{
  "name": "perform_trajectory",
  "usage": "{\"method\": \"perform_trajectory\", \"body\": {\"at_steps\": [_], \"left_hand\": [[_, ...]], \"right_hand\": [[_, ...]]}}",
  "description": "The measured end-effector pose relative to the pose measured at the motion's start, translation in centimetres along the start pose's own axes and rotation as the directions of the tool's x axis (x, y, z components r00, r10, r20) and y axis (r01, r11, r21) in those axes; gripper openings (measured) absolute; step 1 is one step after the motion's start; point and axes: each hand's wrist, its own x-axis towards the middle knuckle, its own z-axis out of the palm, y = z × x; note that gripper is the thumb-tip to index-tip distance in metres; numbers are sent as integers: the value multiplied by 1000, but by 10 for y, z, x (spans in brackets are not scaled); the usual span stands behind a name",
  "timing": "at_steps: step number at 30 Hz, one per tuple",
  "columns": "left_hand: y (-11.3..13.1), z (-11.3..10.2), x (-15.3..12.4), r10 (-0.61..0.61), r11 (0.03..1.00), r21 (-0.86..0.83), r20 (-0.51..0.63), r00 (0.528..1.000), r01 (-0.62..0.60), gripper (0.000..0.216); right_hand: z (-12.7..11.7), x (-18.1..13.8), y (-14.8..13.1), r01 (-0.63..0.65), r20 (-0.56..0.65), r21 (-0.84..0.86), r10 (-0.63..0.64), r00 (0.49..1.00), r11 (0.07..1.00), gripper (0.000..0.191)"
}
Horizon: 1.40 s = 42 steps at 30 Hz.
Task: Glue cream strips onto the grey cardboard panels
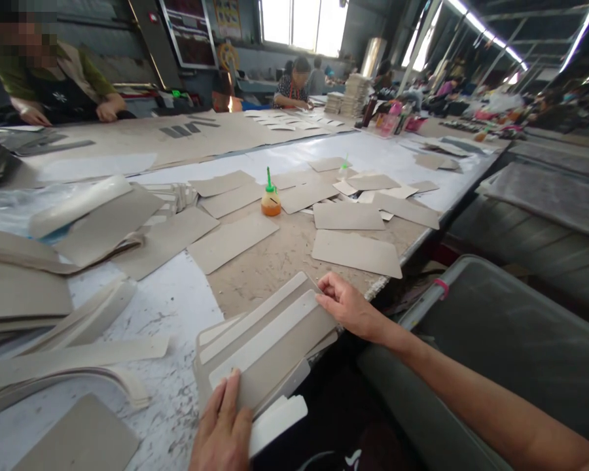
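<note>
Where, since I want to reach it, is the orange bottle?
In the head view, the orange bottle stands upright on the table, slightly left of centre, among grey cards, beyond the stack between the left hand and right hand.

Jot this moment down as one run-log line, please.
left hand flat on card stack, near end | right hand pinching its far end | stack at table edge | glue bottle upright beyond

The single head-worn camera looks forward and down along the worktable. The left hand and right hand appear close at the bottom edge; the hall windows appear far away at the top.
</note>
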Motion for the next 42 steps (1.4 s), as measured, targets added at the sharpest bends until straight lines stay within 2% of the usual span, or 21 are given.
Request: {"method": "perform_trajectory", "body": {"at_steps": [3, 6, 8, 12, 17, 27, 31, 36, 40, 42], "left_hand": [[5, 2, 1, -89, 996, -21, -42, 995, 88, 23], [10, 3, 2, -97, 995, -27, -57, 994, 95, 24], [10, 4, 2, -106, 994, -19, -60, 993, 105, 24], [10, 6, 0, -136, 991, -17, -47, 990, 135, 25], [10, 7, -2, -140, 989, -47, -49, 989, 138, 23], [9, 11, -3, -152, 988, -47, -74, 986, 149, 25], [14, 3, -2, -193, 974, -125, -36, 981, 187, 24], [23, -10, 1, -297, 933, -204, 36, 954, 297, 28], [27, -11, -3, -336, 899, -303, -19, 942, 315, 26], [29, -15, -5, -388, 856, -391, -56, 920, 338, 26]], "right_hand": [[1, -2, -1, -58, 109, 230, 34, 993, 972, 14], [4, -2, -2, -102, 144, 311, 59, 988, 945, 21], [7, 0, -2, -82, 102, 231, 59, 993, 970, 23], [13, 3, -3, -44, 0, -53, 44, 999, 998, 18], [17, 4, 1, -47, -19, -118, 45, 999, 992, 14], [21, 3, 7, -13, -25, -117, 10, 1000, 993, 11], [21, 2, 7, -18, -33, -110, 15, 999, 994, 14], [20, 4, 13, -96, -64, 11, 97, 993, 995, 31], [19, 5, 19, -98, -29, 77, 101, 994, 992, 37], [19, 4, 19, -97, -14, 114, 100, 995, 989, 38]]}}
